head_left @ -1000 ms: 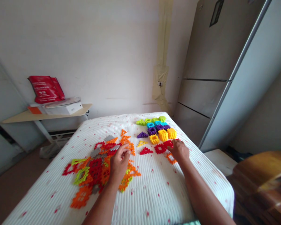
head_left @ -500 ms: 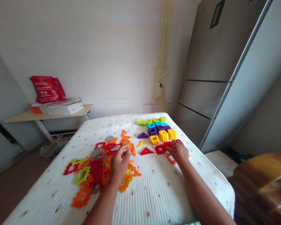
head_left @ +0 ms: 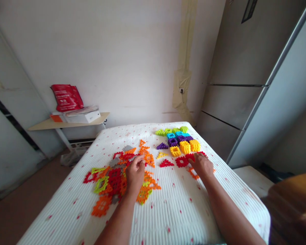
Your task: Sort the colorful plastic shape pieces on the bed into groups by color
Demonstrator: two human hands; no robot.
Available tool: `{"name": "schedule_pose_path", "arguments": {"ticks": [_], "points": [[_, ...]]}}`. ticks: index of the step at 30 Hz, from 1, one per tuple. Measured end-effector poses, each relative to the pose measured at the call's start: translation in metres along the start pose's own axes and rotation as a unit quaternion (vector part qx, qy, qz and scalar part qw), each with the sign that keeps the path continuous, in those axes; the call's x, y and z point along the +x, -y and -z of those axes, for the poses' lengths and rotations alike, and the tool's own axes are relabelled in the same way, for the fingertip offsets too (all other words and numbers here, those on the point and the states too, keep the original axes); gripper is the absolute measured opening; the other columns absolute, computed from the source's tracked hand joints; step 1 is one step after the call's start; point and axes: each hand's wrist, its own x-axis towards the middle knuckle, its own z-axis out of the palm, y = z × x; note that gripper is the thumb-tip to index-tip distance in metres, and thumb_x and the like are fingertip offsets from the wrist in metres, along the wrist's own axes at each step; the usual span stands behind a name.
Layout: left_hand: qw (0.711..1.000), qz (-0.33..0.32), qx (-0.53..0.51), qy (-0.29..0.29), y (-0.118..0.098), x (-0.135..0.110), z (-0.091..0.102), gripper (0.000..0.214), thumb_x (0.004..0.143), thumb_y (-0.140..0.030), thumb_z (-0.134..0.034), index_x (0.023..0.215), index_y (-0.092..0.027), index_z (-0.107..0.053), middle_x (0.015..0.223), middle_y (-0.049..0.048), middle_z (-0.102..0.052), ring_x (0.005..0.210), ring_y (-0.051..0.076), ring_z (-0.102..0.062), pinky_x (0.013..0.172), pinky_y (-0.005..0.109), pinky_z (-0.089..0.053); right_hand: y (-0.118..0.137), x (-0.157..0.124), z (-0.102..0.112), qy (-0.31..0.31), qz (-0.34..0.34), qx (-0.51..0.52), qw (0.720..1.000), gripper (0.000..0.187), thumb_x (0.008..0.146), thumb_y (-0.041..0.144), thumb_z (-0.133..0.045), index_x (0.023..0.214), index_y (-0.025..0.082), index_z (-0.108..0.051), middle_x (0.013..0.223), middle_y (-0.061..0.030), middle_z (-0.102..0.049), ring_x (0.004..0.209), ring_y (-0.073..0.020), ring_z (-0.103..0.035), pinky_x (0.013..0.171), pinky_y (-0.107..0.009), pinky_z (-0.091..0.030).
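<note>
Background bag (head_left: 66,98): illegible | left hand (head_left: 135,172): curled | right hand (head_left: 204,165): touching red pieces (head_left: 182,162) | grips unclear

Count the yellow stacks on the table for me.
3, in a row: the left stack with a square opening, the middle stack and the right stack. Loose yellow pieces may be hidden in the mixed heap.

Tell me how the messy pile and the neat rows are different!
The messy pile is jumbled; the neat rows are sorted by colour. The messy pile shows some grey but no purple; the neat rows show purple but no grey. Both have red pieces and lie on the white cloth.
</note>
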Motion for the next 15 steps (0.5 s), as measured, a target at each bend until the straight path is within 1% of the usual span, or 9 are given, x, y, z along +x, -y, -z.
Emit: {"name": "schedule_pose_path", "arguments": {"ticks": [3,6,10,12,15], "points": [[0.997,-0.031,0.058,-0.033,0.002,0.004,0.005,0.02,0.077,-0.024,-0.048,0.087,-0.019,-0.065,0.091,0.0058,-0.069,0.087,0.02,-0.063,0.082,0.034,-0.048,-0.001,0.0,-0.002,0.005,0.001,0.005,1.0,0.031,0.085,0.041,-0.046,0.093,0.016,-0.063,0.097,-0.0115,-0.063,0.092,-0.0242,-0.059,0.061,-0.028,-0.041],[0.993,-0.054,0.091,-0.059,0.0,0.007,0.01,0.02,0.077,-0.021,-0.046,0.082,-0.02,-0.065,0.086,0.0051,-0.068,0.085,0.019,-0.062,0.082,0.034,-0.048,-0.001,0.001,-0.004,-0.007,0.001,0.008,1.0,0.032,0.085,0.043,-0.045,0.09,0.017,-0.063,0.096,-0.0101,-0.062,0.09,-0.0231,-0.059,0.058,-0.026,-0.038],[0.989,-0.069,0.108,-0.073,-0.002,0.007,0.012,0.02,0.076,-0.018,-0.044,0.079,-0.02,-0.064,0.085,0.0048,-0.067,0.084,0.019,-0.061,0.08,0.034,-0.048,0.0,0.0,-0.002,-0.076,0.018,0.026,0.997,0.029,0.088,0.038,-0.042,0.093,0.02,-0.063,0.098,-0.007,-0.061,0.089,-0.0195,-0.057,0.055,-0.025,-0.033],[0.987,-0.078,0.118,-0.073,-0.002,0.008,0.013,0.02,0.076,-0.018,-0.044,0.079,-0.02,-0.064,0.085,0.0049,-0.067,0.084,0.019,-0.061,0.08,0.033,-0.047,0.002,-0.002,-0.001,-0.109,0.047,0.041,0.992,0.027,0.089,0.036,-0.042,0.093,0.02,-0.064,0.098,-0.0058,-0.061,0.087,-0.0175,-0.057,0.056,-0.024,-0.032],[0.981,-0.099,0.146,-0.085,0.0,0.01,0.017,0.022,0.078,-0.016,-0.043,0.081,-0.02,-0.065,0.086,0.0055,-0.067,0.086,0.019,-0.06,0.083,0.034,-0.046,0.005,-0.004,-0.001,-0.15,0.099,0.065,0.982,0.028,0.09,0.036,-0.041,0.088,0.019,-0.064,0.093,-0.0048,-0.061,0.084,-0.0154,-0.056,0.058,-0.024,-0.032]]}}
